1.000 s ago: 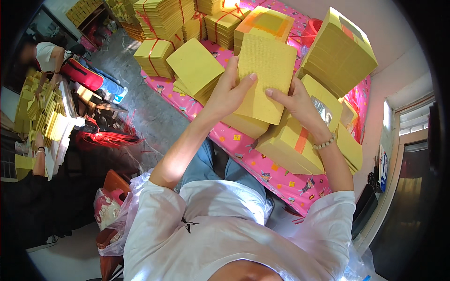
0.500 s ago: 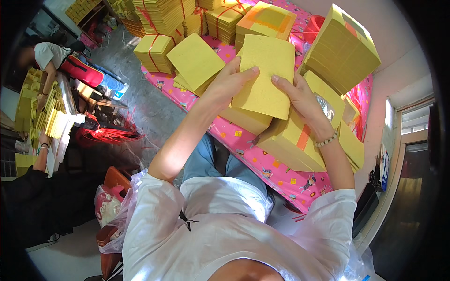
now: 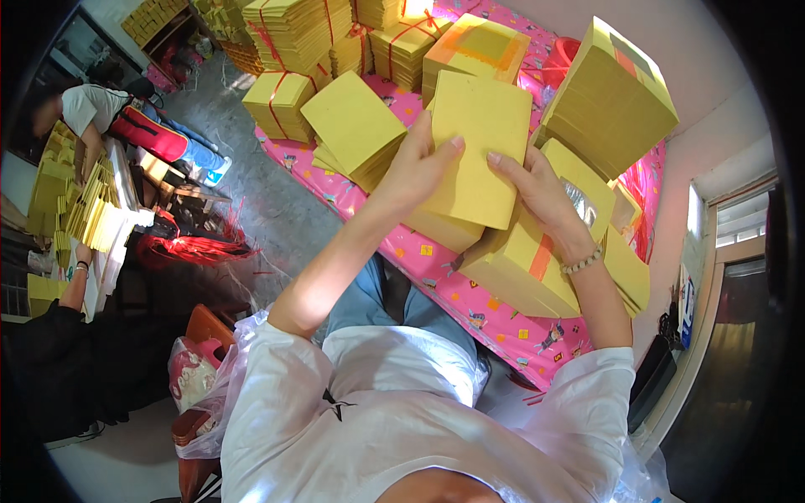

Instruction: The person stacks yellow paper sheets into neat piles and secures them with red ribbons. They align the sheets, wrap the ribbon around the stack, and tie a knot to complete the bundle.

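Both hands [image 3: 470,172] on yellow paper stack [image 3: 480,142]

The person wears a white short-sleeved T-shirt [image 3: 394,419] that fills the lower middle of the frame; its sleeves end above the elbows, leaving both forearms bare. A small dark mark sits on the chest of the shirt, left of centre. Below the shirt hem, toward the middle of the frame, blue denim trousers [image 3: 369,293] show over the thighs. On the wrist of the right hand [image 3: 537,189], right of centre, sits a thin bracelet of small pale beads [image 3: 583,264]. The left hand [image 3: 415,172], just above centre, carries no ring, watch or band. The fingernails on both hands are short and plain.
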`<state>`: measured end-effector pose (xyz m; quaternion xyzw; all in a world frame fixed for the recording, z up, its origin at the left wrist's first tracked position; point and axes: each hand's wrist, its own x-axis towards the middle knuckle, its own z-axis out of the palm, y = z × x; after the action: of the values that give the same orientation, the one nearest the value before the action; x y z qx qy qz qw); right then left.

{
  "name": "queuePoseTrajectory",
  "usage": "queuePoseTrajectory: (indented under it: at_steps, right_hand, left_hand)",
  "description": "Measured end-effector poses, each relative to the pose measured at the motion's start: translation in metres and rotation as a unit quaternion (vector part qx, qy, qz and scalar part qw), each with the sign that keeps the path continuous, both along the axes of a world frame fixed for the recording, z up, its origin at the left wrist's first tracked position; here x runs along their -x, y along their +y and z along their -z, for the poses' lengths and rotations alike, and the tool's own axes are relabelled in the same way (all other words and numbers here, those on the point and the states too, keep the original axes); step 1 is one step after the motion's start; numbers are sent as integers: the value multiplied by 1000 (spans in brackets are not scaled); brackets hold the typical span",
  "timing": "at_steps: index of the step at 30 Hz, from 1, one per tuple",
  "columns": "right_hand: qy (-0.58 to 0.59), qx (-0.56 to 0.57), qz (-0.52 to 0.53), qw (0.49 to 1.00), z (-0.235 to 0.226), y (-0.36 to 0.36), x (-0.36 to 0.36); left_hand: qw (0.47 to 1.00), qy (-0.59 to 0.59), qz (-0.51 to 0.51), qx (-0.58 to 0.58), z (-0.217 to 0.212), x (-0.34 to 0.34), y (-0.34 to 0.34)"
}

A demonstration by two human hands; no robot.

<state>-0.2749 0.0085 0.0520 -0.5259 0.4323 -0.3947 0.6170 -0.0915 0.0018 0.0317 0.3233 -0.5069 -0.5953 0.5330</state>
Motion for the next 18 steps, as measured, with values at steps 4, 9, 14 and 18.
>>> queuePoseTrajectory:
  at_steps: [4,9,14,18]
  right_hand:
    - [29,24,-8,999,-7,4,2]
    - [38,78,-22,996,-7,12,0]
    - [43,138,-36,989,-3,15,0]
    - [42,159,-32,986,-7,21,-2]
  left_hand:
    - [990,-34,-65,119,10,2,9]
    - [987,-45,-72,138,17,-3,15]
    - [982,-43,-99,156,20,0,24]
    - [983,-35,-100,151,18,2,29]
